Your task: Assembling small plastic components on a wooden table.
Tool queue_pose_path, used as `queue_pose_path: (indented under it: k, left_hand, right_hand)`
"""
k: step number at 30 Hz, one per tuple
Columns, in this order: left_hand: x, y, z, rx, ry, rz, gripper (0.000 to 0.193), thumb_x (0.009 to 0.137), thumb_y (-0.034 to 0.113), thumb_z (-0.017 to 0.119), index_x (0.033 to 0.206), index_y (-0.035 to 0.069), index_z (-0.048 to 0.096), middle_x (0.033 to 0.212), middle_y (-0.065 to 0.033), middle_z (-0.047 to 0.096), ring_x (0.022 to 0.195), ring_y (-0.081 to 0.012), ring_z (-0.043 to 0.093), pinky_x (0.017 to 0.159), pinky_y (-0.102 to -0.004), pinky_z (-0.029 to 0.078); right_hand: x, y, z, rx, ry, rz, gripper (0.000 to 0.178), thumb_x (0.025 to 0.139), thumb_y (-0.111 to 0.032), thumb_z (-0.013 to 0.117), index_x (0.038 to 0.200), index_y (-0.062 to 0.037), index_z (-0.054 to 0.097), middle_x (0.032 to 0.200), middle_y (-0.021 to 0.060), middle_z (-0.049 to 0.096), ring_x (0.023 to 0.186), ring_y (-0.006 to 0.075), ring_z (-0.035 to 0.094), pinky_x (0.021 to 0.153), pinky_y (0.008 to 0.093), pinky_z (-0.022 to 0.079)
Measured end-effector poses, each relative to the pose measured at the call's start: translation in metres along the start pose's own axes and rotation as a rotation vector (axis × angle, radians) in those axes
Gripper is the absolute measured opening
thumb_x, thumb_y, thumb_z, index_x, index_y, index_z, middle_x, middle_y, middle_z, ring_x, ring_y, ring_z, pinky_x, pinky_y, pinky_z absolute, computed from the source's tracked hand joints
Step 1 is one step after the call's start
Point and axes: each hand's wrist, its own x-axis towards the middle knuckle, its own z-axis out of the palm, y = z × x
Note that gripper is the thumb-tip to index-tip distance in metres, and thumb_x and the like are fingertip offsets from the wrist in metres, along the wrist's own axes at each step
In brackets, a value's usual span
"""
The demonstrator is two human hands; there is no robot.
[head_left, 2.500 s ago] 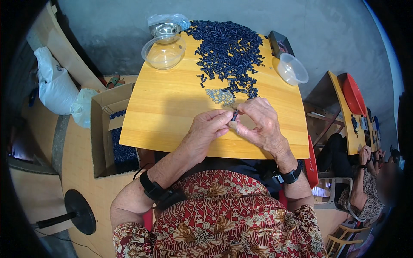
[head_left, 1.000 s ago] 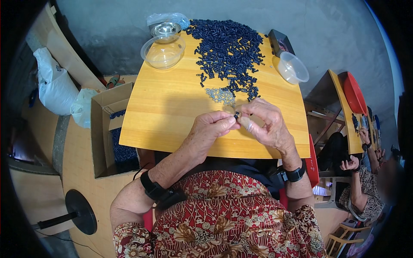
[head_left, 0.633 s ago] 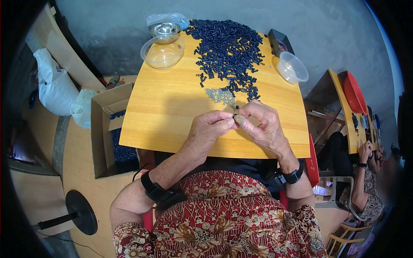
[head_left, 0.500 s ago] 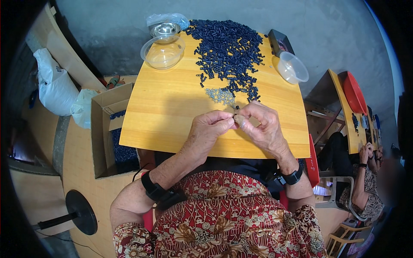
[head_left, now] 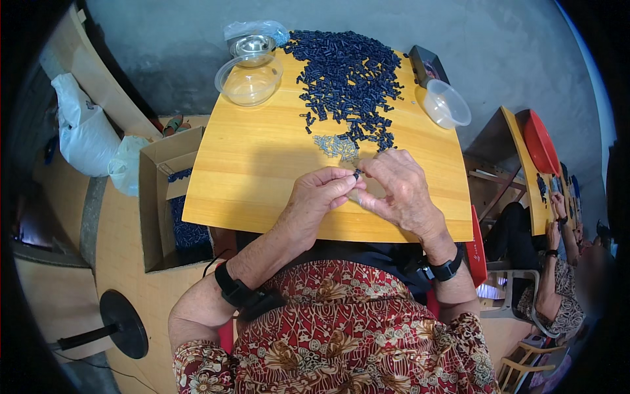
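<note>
Over the near half of the table, my left hand (head_left: pixel 317 198) is closed in a pinch on a small dark plastic piece (head_left: pixel 357 174) at its fingertips. My right hand (head_left: pixel 401 195) is right beside it, thumb and forefinger apart around the piece's end, the other fingers curled. Whether the right fingertips touch the piece is hard to make out. Just beyond my hands lies a small heap of clear or grey slim pieces (head_left: pixel 336 146). A large pile of dark blue-black short plastic pieces (head_left: pixel 351 79) spreads behind it to the far edge.
Clear plastic bowls stand at the far left (head_left: pixel 249 85) and far right (head_left: pixel 446 105) of the wooden table (head_left: pixel 243 190). A metal bowl (head_left: pixel 252 44) and dark tray (head_left: pixel 428 65) sit behind. A cardboard box (head_left: pixel 149 217) holds dark pieces. At right, another person (head_left: pixel 551 295) works.
My right thumb and forefinger have spread from their pinch, and the dark piece now shows at my left fingertips. The left hand has barely moved. The other person's hands have shifted.
</note>
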Motion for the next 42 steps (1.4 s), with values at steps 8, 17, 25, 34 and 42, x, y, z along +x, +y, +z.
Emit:
queue_pose_path:
  k: [8, 17, 25, 34, 42]
  left_hand:
    - [0.001, -0.001, -0.001, -0.001, -0.025, -0.001, 0.015, 0.091, 0.021, 0.060, 0.100, 0.010, 0.065, 0.096, 0.0014, 0.066, 0.087, -0.0034, 0.056, 0.078, -0.0193, 0.044]
    - [0.002, -0.008, 0.000, -0.019, 0.015, 0.029, 0.020, 0.089, 0.020, 0.061, 0.098, 0.003, 0.066, 0.089, -0.0015, 0.065, 0.079, -0.0052, 0.053, 0.071, -0.0209, 0.043]
    - [0.002, -0.005, 0.002, 0.076, 0.009, 0.046, 0.023, 0.090, 0.023, 0.060, 0.099, 0.003, 0.066, 0.090, -0.0004, 0.065, 0.080, -0.0051, 0.054, 0.072, -0.0222, 0.044]
    - [0.002, 0.000, -0.005, 0.184, -0.091, -0.087, 0.023, 0.093, 0.026, 0.055, 0.101, 0.007, 0.065, 0.096, -0.0010, 0.064, 0.091, -0.0072, 0.058, 0.082, -0.0243, 0.047]
    - [0.003, -0.006, -0.006, 0.177, -0.087, -0.011, 0.022, 0.092, 0.024, 0.056, 0.098, 0.005, 0.066, 0.092, -0.0017, 0.065, 0.087, -0.0075, 0.059, 0.081, -0.0244, 0.048]
  right_hand:
    - [0.002, 0.004, 0.004, -0.077, 0.003, -0.075, 0.022, 0.072, -0.021, 0.072, 0.076, -0.0079, 0.055, 0.070, 0.0062, 0.053, 0.071, 0.0239, 0.054, 0.068, 0.0362, 0.043]
    - [0.003, 0.003, 0.003, -0.139, -0.101, -0.108, 0.021, 0.072, -0.023, 0.070, 0.081, -0.0073, 0.060, 0.070, 0.0058, 0.054, 0.071, 0.0226, 0.054, 0.067, 0.0353, 0.043]
    - [-0.001, 0.010, 0.009, -0.114, -0.032, -0.125, 0.020, 0.068, -0.021, 0.072, 0.078, -0.0069, 0.061, 0.065, 0.0050, 0.052, 0.067, 0.0222, 0.054, 0.063, 0.0352, 0.044]
    - [-0.002, 0.007, 0.011, -0.101, -0.014, -0.138, 0.020, 0.069, -0.020, 0.071, 0.069, -0.0077, 0.055, 0.063, 0.0056, 0.050, 0.063, 0.0228, 0.052, 0.059, 0.0356, 0.043]
    - [-0.005, 0.007, 0.017, -0.057, -0.002, -0.125, 0.022, 0.070, -0.020, 0.070, 0.065, -0.0086, 0.052, 0.062, 0.0064, 0.049, 0.061, 0.0234, 0.052, 0.059, 0.0358, 0.042]
